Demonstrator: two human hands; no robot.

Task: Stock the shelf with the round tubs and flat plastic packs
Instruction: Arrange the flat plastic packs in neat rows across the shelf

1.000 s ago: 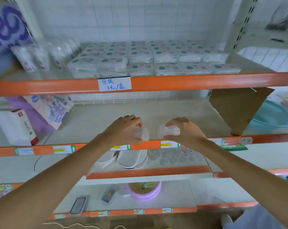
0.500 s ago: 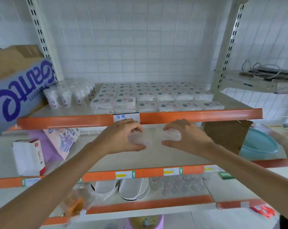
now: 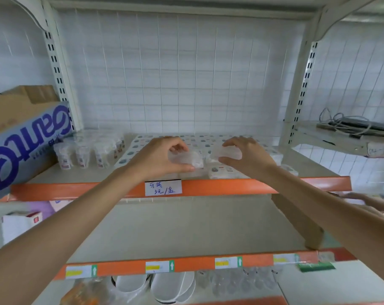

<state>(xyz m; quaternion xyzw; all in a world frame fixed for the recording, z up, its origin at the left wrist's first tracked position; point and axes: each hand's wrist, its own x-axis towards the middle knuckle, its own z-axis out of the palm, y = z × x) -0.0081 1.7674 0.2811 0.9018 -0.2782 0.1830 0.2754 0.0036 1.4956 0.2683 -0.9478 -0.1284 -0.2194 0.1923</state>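
My left hand grips a flat clear plastic pack over the upper shelf. My right hand grips a second clear pack just to the right of it. Both packs hover above the rows of flat packs lying on the shelf, near its front edge. Several round clear tubs stand in a cluster at the left of the same shelf.
A blue-printed cardboard box lies at the shelf's left end. A handwritten price label hangs on the orange front rail. Another person's hand shows at the right edge. White bowls sit on the lowest shelf.
Both hands have risen from the middle shelf up to the upper shelf, carrying the two clear packs, and now hold them over the rows of packs.
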